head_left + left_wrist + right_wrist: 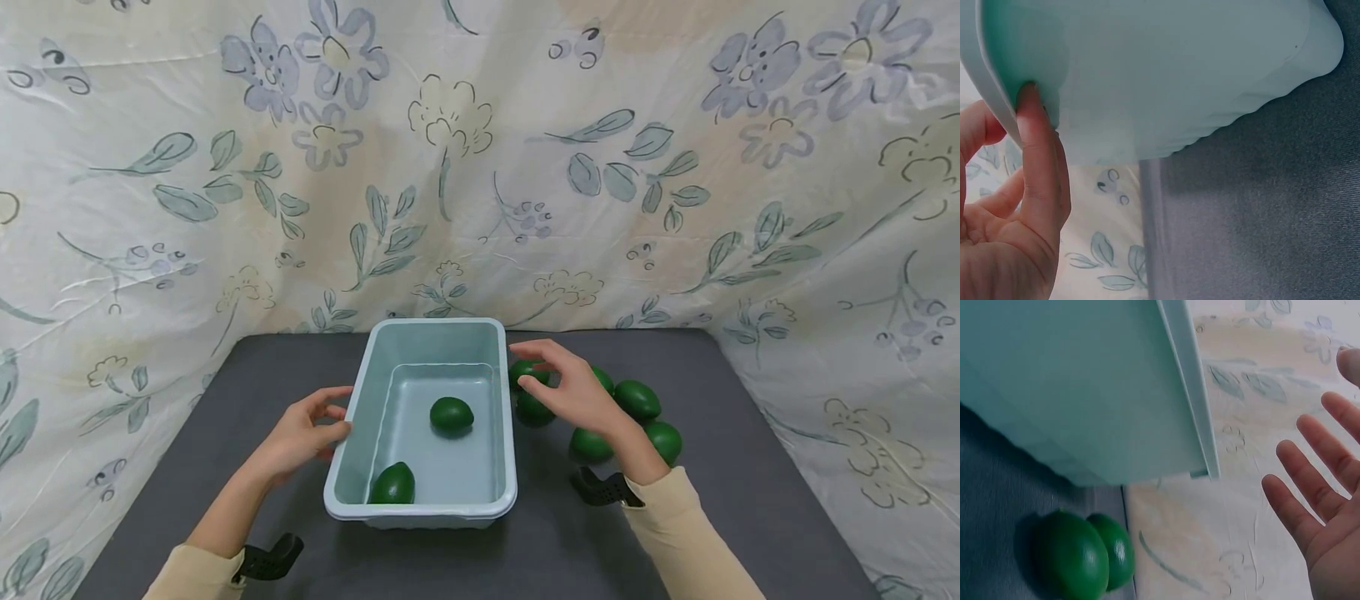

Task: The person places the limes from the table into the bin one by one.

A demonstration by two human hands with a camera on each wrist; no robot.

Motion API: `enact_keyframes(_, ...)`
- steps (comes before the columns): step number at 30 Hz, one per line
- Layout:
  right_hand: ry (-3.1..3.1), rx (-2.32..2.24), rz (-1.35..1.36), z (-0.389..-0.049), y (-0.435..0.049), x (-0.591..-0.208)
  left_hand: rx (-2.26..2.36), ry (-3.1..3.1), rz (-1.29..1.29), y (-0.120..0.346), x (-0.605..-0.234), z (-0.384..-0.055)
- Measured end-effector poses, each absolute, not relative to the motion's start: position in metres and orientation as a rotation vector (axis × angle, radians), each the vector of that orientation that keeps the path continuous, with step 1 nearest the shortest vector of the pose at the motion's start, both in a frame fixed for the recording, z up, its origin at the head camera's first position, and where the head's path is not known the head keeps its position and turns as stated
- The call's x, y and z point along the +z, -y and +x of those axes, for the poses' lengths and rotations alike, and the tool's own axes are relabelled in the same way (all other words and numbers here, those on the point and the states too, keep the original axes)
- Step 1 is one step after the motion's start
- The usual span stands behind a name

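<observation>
Nearest the camera: two pale yellow sleeves [693, 533], with black bands [272, 557] at both wrists. Beyond them a pale blue tub [431, 510] stood on the counter [281, 367], its far end close to the counter's far edge. Left grip [303, 433] lightly pinched the lip of the tub's left wall, one finger tucked beneath. Right grip [570, 387] held nothing: fingers apart and loose, near the right rim, above the outside fruit. Two green fruits [451, 414] lay in the tub, one on the middle of its floor, one in the near left corner. At least six loose fruits [637, 400] clustered off the right wall, some partly hidden by the right grip and right forearm [637, 450].

Risks, as judged: smooth ovals, likely to roll. A brush from the right forearm or its band could have scattered the cluster toward the counter's right edge. Fruit so near the wall left fingertips little room; knuckles could have caught the rim. Such a knock might have skewed the tub, had the left pinch been slack, and set the inside pair rolling.

Surface: dark grey, matte, cloth-like; both far corners in view. Room: creased floral drape [450, 250] behind and down both sides.
</observation>
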State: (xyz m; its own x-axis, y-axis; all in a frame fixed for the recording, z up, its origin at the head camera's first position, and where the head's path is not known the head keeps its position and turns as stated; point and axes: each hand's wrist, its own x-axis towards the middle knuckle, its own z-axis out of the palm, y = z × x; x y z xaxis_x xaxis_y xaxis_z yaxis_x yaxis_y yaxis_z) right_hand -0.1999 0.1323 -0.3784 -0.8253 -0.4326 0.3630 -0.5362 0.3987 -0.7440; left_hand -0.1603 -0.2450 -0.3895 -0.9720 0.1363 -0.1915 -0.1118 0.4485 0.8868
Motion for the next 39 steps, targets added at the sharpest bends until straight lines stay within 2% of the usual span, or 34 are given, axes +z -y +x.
enact_keyframes(9, 2.508, 1.364, 0.724, -0.193, -0.169, -0.398, 1.535, -2.458, 0.006, 0.245, -0.390, -0.160)
enact_keyframes(16, 2.467, 1.311, 0.669, -0.165, -0.185, -0.385, 1.527, -2.464, 0.010, 0.245, -0.390, -0.161)
enact_keyframes(25, 2.474, 1.265, 0.482, -0.154, -0.211, -0.400, 1.541, -2.466, 0.023, 0.246, -0.391, -0.160)
enact_keyframes(39, 2.588, 1.176, 0.243, -0.159, -0.263, -0.452, 1.538, -2.456, 0.021, 0.247, -0.392, -0.161)
